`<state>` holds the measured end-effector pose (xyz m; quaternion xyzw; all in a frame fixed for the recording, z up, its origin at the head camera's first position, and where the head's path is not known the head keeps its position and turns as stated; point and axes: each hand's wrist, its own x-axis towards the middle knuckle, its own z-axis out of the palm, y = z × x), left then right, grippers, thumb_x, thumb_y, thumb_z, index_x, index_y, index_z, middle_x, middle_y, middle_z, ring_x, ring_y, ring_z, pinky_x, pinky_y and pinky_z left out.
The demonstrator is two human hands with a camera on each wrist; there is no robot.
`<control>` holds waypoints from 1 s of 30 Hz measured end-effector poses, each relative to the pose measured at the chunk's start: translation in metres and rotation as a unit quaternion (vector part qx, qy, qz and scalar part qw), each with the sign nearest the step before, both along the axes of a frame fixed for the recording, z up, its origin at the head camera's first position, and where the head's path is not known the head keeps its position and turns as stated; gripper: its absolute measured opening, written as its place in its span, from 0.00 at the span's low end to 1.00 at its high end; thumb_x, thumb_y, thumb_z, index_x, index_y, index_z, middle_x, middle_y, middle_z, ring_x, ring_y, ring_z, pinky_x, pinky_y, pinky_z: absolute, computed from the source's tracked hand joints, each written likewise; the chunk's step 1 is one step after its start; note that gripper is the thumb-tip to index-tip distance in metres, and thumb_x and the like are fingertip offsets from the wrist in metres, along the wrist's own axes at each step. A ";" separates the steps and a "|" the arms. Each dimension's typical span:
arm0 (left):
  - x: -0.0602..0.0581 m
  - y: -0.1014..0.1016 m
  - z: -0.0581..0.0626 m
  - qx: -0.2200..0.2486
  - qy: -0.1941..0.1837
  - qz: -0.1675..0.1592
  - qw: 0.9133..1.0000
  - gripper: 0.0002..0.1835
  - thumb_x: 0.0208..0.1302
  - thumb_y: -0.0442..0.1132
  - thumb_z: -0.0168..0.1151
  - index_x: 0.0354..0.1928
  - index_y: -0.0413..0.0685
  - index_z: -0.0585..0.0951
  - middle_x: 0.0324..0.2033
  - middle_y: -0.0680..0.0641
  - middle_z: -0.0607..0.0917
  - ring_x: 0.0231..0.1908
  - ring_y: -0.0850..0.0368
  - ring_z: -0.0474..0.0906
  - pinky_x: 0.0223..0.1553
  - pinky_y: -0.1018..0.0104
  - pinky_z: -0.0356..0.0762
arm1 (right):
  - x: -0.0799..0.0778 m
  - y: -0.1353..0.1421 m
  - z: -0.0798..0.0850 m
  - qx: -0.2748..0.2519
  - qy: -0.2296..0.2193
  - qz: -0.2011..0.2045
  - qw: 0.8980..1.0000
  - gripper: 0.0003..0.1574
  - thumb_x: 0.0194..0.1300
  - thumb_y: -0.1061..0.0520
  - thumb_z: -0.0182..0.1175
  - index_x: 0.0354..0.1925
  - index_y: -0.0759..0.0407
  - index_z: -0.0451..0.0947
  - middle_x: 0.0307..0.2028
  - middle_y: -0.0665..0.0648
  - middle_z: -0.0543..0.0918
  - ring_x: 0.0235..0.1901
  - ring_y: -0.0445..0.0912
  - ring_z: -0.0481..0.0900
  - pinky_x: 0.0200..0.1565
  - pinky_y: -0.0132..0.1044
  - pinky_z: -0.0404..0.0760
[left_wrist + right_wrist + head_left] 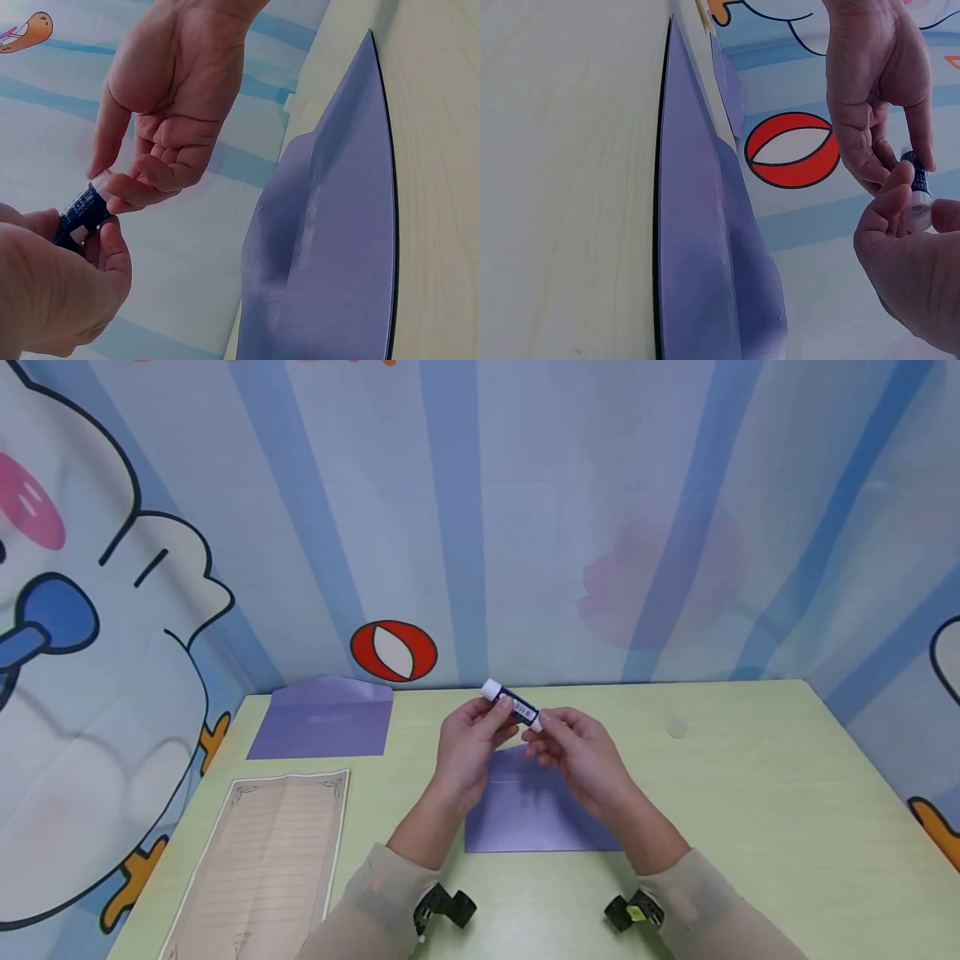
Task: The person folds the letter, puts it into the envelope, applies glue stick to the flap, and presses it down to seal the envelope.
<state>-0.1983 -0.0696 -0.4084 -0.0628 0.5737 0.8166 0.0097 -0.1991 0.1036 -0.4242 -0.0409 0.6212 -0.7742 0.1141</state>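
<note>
Pale yellow-green, the wood-grained tabletop in the head view meets a blue-striped backdrop printed with a white cartoon figure and a red-and-white ball. Above a purple envelope, the left hand pinches the dark blue body of a small white-ended tube; the right hand pinches its lower end. A second purple envelope lies at the back left, just beyond a lined sheet. In the left wrist view, the nearer envelope's flap rises slightly off the tabletop, well apart from both grasping hands. In the right wrist view, the tube's pinched end looks translucent, though fingers partly cover it.
</note>
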 end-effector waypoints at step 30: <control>0.001 -0.001 0.001 -0.003 0.000 0.003 1.000 0.17 0.75 0.42 0.69 0.58 0.39 0.84 0.48 0.43 0.88 0.45 0.55 0.87 0.54 0.62 0.85 | 0.001 -0.002 0.002 0.007 0.027 -0.017 0.999 0.16 0.81 0.57 0.59 0.59 0.65 0.72 0.44 0.61 0.88 0.38 0.45 0.87 0.42 0.33 0.84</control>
